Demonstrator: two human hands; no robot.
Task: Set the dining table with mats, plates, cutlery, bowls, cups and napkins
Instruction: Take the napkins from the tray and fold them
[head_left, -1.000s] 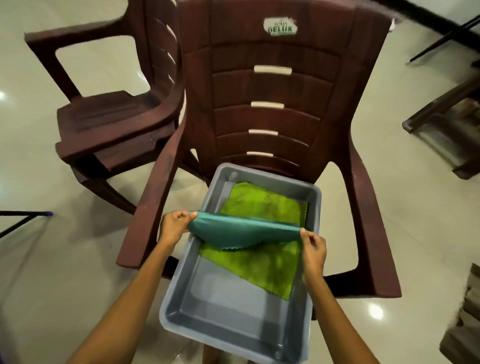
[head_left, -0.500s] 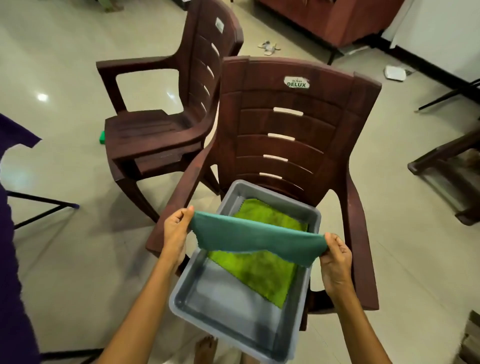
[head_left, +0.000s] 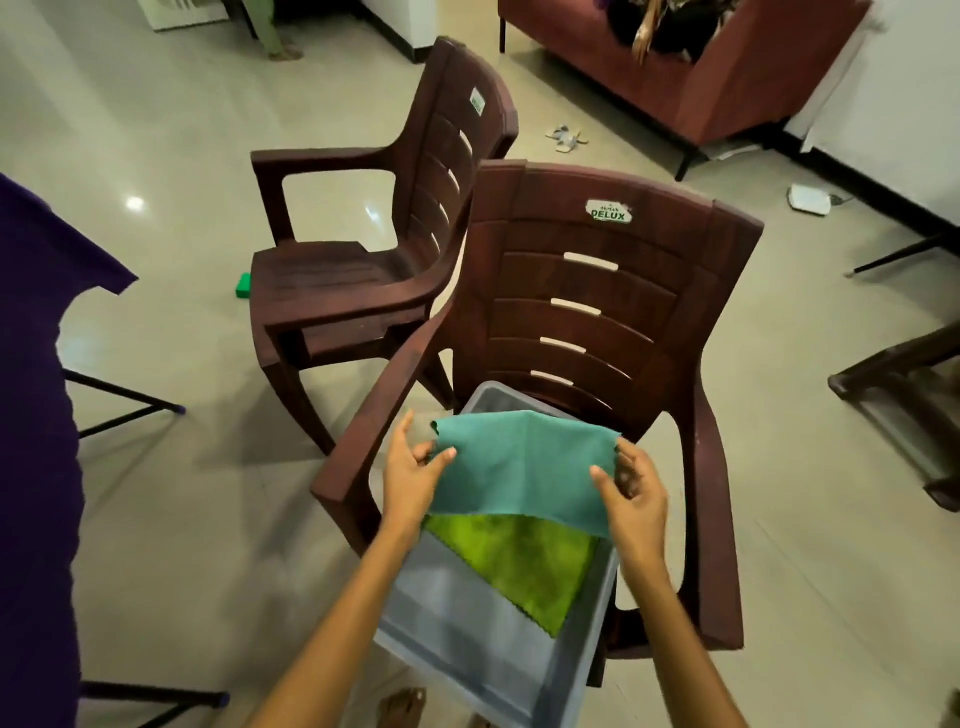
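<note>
Left hand (head_left: 415, 470): pinching the left edge of the teal napkin (head_left: 524, 470), thumb on top, fingers tucked behind the cloth.
Right hand (head_left: 631, 491): gripping the right edge, thumb pressing the front, fingers curling behind.
Teal napkin: hanging spread between both hands, above the far half of the grey tub (head_left: 483, 660).
Green napkin (head_left: 519, 561): lying in the tub, just below the teal one.
Tub: sitting on the near brown chair (head_left: 587, 291), its near end jutting past the seat.
Risk: the edge pinches are looking light, so the cloth could be slipping free; a knock could be tipping the overhanging tub.
</note>
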